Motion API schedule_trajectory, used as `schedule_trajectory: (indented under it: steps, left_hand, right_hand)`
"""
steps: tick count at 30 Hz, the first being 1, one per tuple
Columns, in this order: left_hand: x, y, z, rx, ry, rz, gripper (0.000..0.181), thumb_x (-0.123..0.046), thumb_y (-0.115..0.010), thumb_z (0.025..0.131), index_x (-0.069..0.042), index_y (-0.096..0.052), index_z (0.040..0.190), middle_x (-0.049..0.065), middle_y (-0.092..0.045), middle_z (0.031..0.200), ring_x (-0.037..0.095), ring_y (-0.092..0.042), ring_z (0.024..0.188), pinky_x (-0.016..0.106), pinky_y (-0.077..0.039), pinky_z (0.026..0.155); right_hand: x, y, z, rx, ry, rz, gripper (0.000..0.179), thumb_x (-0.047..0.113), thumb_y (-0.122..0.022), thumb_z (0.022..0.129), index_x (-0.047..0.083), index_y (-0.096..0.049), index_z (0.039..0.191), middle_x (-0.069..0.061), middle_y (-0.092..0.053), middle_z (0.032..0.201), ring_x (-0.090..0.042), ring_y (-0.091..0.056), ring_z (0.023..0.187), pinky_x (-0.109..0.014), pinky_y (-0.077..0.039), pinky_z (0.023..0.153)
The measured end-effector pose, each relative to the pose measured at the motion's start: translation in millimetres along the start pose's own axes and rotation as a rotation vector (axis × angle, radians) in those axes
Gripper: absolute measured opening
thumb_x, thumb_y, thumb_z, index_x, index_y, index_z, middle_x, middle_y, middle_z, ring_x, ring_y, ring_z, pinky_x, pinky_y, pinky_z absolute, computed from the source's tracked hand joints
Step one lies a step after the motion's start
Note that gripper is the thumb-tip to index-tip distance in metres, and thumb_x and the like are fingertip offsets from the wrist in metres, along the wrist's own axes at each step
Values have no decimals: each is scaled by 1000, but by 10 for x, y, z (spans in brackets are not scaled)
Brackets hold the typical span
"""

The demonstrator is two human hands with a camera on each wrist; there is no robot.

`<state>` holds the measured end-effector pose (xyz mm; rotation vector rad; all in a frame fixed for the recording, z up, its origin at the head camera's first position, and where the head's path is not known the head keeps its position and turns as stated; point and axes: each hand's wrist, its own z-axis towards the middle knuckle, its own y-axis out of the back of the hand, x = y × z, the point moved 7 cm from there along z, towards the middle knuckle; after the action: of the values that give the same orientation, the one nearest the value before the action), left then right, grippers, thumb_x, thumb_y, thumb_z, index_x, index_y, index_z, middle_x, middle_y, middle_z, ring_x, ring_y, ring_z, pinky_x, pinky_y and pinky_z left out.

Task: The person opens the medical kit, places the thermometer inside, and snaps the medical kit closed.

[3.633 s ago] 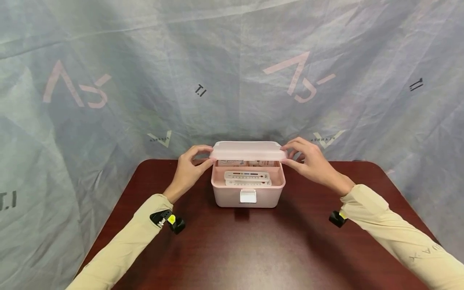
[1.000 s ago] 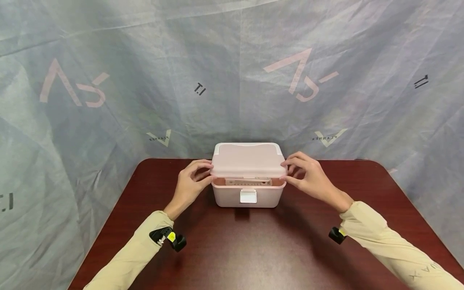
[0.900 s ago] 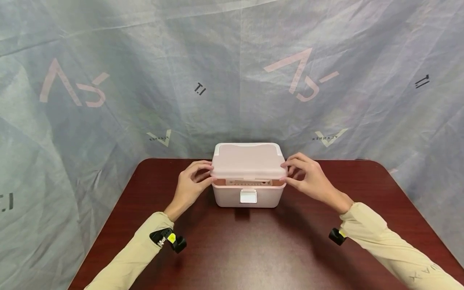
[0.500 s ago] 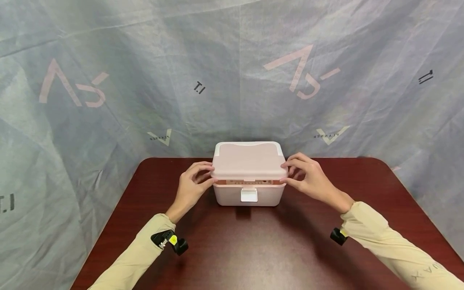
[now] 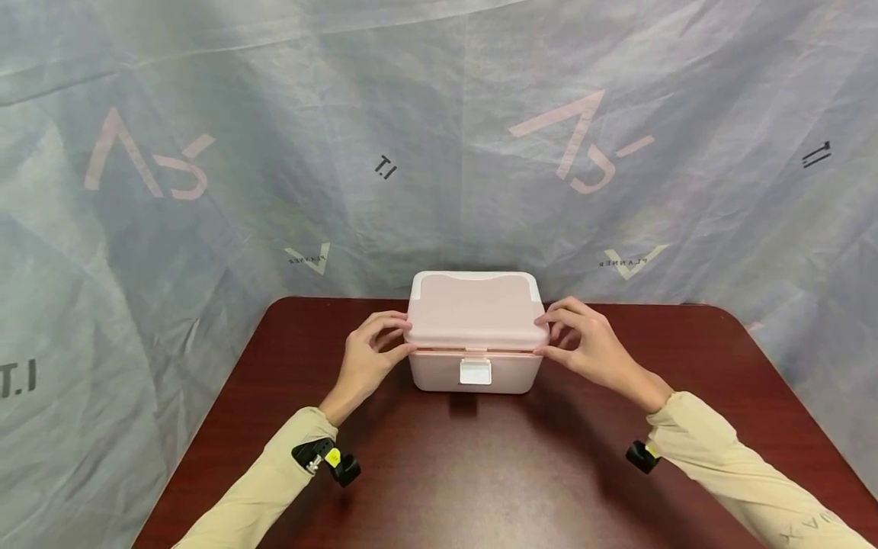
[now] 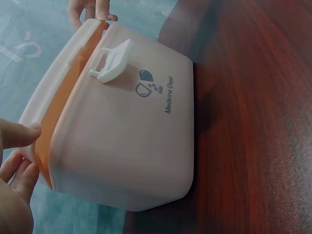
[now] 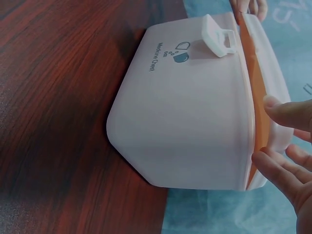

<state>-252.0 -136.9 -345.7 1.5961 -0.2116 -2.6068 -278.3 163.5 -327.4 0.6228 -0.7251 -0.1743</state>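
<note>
A pale pink medicine chest (image 5: 435, 375) stands on the table, its lid (image 5: 476, 311) tilted down to a narrow gap above the rim. My left hand (image 5: 363, 366) pinches the lid's left front corner between thumb and fingers. At the opposite corner, my right hand (image 5: 595, 349) grips the lid the same way. The white front latch (image 5: 475, 372) hangs unfastened, sticking outward in both wrist views. An orange-looking strip of the inside shows through the gap in the left wrist view, above the printed words "Medicine Chest" (image 6: 169, 95). The contents are hidden.
The dark red wooden table (image 5: 473, 473) extends toward me in front of the chest. A grey printed cloth (image 5: 453, 137) hangs close behind the table's far edge. Each sleeved forearm carries a small black wrist camera (image 5: 642, 456).
The lid has swung down from a raised position to just above the rim, covering the white thermometer-like strips inside. Both hands have lowered with it, keeping their hold on the corners.
</note>
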Motion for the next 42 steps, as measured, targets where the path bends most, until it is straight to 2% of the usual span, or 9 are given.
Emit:
schedule_trajectory:
  steps: [4, 9, 16, 21, 25, 29, 34, 39, 42]
  left_hand:
    - [22, -8, 0, -16, 24, 5, 29, 15, -73, 73, 14, -64, 100, 28, -55, 114, 35, -57, 106, 45, -46, 95]
    - [54, -17, -20, -23, 56, 19, 27, 13, -73, 74, 13, -65, 100, 27, -56, 115, 35, -57, 106, 44, -46, 95]
    - [59, -27, -65, -32, 45, 32, 24, 12, -73, 75, 13, -66, 99, 27, -56, 115, 35, -57, 107, 46, -46, 94]
    - [99, -31, -113, -48, 26, 4, 26, 12, -72, 76, 13, -65, 102, 29, -54, 117, 37, -56, 107, 49, -47, 92]
    - [143, -30, -182, -82, 26, 15, 31, 14, -71, 76, 12, -64, 107, 28, -55, 115, 39, -58, 102, 51, -49, 87]
    - [164, -44, -247, -124, 52, 30, 38, 13, -72, 76, 10, -61, 112, 24, -56, 112, 39, -58, 99, 53, -50, 83]
    - [176, -86, -305, -166, 105, 43, 42, 10, -72, 77, 6, -58, 116, 21, -58, 108, 41, -56, 97, 52, -51, 80]
    - [233, -127, -384, -201, 164, 35, 38, 10, -72, 77, 6, -58, 112, 22, -59, 103, 41, -59, 92, 40, -54, 75]
    - [274, -159, -431, -214, 169, -5, 34, 12, -71, 77, 9, -57, 108, 26, -58, 101, 43, -59, 91, 34, -55, 73]
  right_hand:
    - [-34, -13, -16, 14, -10, -10, 39, -3, -85, 64, 2, -69, 98, -11, -58, 95, -23, -60, 66, -31, -53, 50]
    - [-191, -64, -53, 27, -19, -12, 39, 3, -86, 65, 6, -69, 100, -7, -58, 98, -20, -58, 66, -30, -52, 50]
    - [-206, -85, -82, 31, 5, -31, 34, 3, -85, 67, 7, -72, 98, -6, -57, 102, -18, -55, 71, -29, -51, 50]
    - [-215, -100, -97, 41, 16, -52, 33, 5, -84, 69, 7, -71, 100, -7, -58, 107, -16, -56, 77, -31, -52, 52]
    - [-196, -125, -81, 54, 36, -126, 33, 10, -84, 71, 9, -70, 101, -8, -61, 114, -19, -57, 97, -28, -49, 74]
    - [-169, -164, -48, 57, 61, -184, 35, 13, -82, 71, 7, -68, 103, -9, -61, 119, -27, -52, 113, -33, -39, 95]
    - [-144, -199, -29, 48, 76, -175, 39, 12, -83, 70, 4, -69, 106, -10, -62, 119, -31, -50, 117, -34, -37, 100]
    - [-129, -200, -42, 33, 80, -167, 40, 12, -84, 69, 4, -70, 106, -11, -63, 118, -33, -51, 117, -33, -36, 102]
    - [-117, -197, -52, 21, 89, -159, 41, 11, -85, 69, 3, -71, 106, -11, -64, 117, -35, -51, 117, -33, -36, 103]
